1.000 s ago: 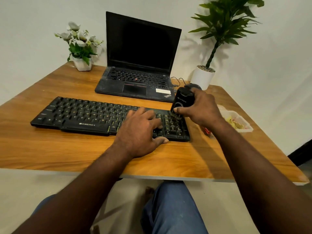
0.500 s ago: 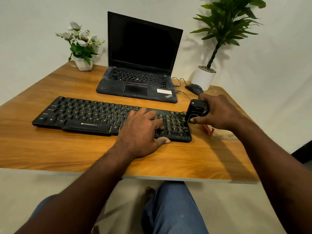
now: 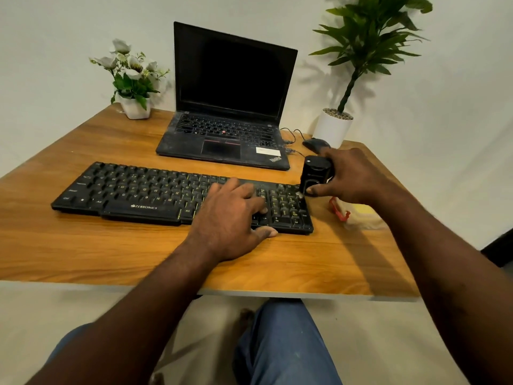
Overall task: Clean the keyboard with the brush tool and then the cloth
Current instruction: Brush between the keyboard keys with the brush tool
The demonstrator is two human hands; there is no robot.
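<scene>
A black keyboard point(image 3: 144, 191) lies across the wooden table point(image 3: 111, 245). My left hand point(image 3: 233, 215) rests flat on its right part, fingers spread over the keys and thumb on the front edge. My right hand point(image 3: 352, 177) grips a black brush tool point(image 3: 315, 175) upright at the keyboard's far right corner, its lower end touching the numpad's edge. A clear tray point(image 3: 358, 215) holding something yellow, perhaps the cloth, sits under my right wrist, mostly hidden.
An open black laptop point(image 3: 230, 107) stands behind the keyboard. A wired mouse point(image 3: 315, 143) lies beside a tall potted plant point(image 3: 336, 126) at the back right. A small flower pot point(image 3: 134, 107) is at the back left. The table's right edge is close to the tray.
My right hand carried the brush tool off the numpad to the right, then shifted slightly back to the keyboard's far right corner. My left hand stayed in place.
</scene>
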